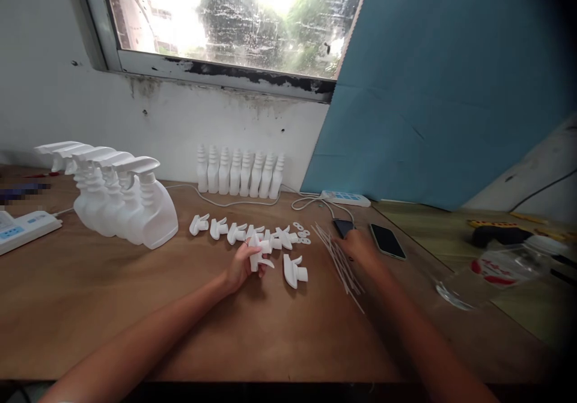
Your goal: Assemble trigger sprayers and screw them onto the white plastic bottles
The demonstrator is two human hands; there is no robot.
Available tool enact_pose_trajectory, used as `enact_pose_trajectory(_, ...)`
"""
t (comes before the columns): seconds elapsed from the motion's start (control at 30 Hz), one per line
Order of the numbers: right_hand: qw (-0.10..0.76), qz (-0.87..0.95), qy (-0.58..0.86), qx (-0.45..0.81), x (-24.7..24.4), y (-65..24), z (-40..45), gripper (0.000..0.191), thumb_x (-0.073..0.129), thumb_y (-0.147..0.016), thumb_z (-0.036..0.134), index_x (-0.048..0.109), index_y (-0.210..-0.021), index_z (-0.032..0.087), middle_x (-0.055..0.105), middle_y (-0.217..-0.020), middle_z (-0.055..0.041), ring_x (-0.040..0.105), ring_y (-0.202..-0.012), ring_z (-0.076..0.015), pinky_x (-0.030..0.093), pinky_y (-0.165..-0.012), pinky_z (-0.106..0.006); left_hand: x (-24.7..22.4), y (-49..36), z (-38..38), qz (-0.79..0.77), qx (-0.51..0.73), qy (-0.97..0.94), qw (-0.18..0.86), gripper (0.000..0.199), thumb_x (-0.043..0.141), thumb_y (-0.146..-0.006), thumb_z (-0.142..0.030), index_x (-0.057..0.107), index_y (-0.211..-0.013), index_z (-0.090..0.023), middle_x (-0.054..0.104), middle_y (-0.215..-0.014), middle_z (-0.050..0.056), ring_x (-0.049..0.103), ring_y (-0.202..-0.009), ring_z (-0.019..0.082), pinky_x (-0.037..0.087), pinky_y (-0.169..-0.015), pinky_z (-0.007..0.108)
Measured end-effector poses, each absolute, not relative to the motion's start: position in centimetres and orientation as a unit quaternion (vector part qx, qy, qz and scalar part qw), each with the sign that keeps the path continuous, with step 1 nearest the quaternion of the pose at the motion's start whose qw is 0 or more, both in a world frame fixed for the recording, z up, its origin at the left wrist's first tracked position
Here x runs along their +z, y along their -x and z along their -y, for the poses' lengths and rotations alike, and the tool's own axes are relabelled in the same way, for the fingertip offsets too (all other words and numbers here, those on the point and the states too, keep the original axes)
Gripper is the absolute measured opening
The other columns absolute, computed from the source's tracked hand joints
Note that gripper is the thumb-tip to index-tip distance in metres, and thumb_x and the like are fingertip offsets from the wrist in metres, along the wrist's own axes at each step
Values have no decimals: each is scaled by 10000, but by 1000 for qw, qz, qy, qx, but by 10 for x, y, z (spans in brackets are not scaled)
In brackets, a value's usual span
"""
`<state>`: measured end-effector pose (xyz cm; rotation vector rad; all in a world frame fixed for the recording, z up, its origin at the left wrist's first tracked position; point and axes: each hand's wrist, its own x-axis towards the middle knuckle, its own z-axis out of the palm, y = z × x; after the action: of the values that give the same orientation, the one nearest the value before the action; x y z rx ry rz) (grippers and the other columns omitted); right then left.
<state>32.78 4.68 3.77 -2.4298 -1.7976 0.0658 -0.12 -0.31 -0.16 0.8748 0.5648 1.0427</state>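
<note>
Straws (341, 266) lie loosely on the bench (270, 343). Left of the straws, the left hand (242, 265) is clamped on a white spray head (258, 260); a second spray head (295, 272) lies nearer the straws. The right hand (358, 248) is at the straws' right side, its grip hidden. Further right lies a phone (387, 241).
</note>
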Motion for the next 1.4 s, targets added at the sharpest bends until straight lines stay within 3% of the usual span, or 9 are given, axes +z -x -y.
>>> enact_pose_trajectory(0.13,87,595,799,-8,52,-314,-43,334,508,-887,378,723,-829,129,726,-824,-170,685,-789,-283,405,-618,-301,-2,3,2,-283,482,-409,722,491,694,-685,-355,444,-1067,-175,645,-831,38,641,-628,181,501,-590,300)
enact_pose_trajectory(0.27,198,624,756,-1,59,-296,-42,335,483,-887,380,716,-812,151,700,-666,-103,666,-691,-243,401,-630,-278,-1,10,2,-304,508,-541,597,420,711,-714,-294,525,-1074,-184,652,-947,63,662,-832,213,521,-761,325)
enact_pose_trajectory(0.37,289,638,714,18,53,-284,-46,354,481,-873,418,681,-726,165,659,-586,-68,627,-622,-210,394,-608,-263,-2,17,4,-265,461,-707,467,296,638,-760,-168,588,-1051,-186,659,-1069,92,639,-1018,229,483,-920,338)
enact_pose_trajectory(0.6,435,632,642,-5,17,-290,-53,443,501,-801,545,640,-631,160,638,-594,-55,563,-575,-185,381,-600,-282,-3,19,3,-142,293,-914,243,420,606,-762,-143,538,-1171,-211,630,-1253,99,558,-1238,231,245,-1191,458)
enact_pose_trajectory(0.77,431,633,643,-13,7,-308,-51,390,512,-776,510,663,-654,171,668,-622,-67,586,-559,-200,383,-591,-296,12,28,2,-137,264,-946,131,535,552,-740,-125,488,-1263,-219,534,-1394,112,489,-1317,232,313,-1168,435)
enact_pose_trajectory(0.93,422,651,628,-58,7,-314,-52,351,481,-786,463,649,-648,187,704,-701,-94,634,-638,-230,401,-635,-306,32,88,-5,-295,393,-854,-172,317,489,-837,-108,564,-1123,-222,658,-1146,90,588,-1131,221,402,-1046,436)
enact_pose_trajectory(1.07,373,674,634,-60,5,-309,-51,366,465,-807,462,677,-676,194,730,-736,-107,658,-658,-249,382,-612,-309,39,158,-17,-520,519,-612,-292,255,555,-837,-219,556,-1086,-162,615,-1095,148,555,-1094,290,406,-970,460)
enact_pose_trajectory(1.23,343,692,632,-65,4,-303,-48,360,456,-839,422,708,-710,199,740,-736,-111,671,-659,-246,357,-591,-299,32,202,-28,-665,503,-482,-268,508,656,-769,-434,543,-1154,-121,612,-1089,169,510,-1078,361,378,-927,489)
enact_pose_trajectory(1.4,324,705,627,-59,4,-302,-46,353,450,-862,407,702,-720,206,740,-751,-106,686,-701,-241,359,-604,-287,27,207,-32,-663,484,-514,-247,469,621,-799,-483,590,-1119,-142,626,-919,113,541,-979,320,378,-912,448)
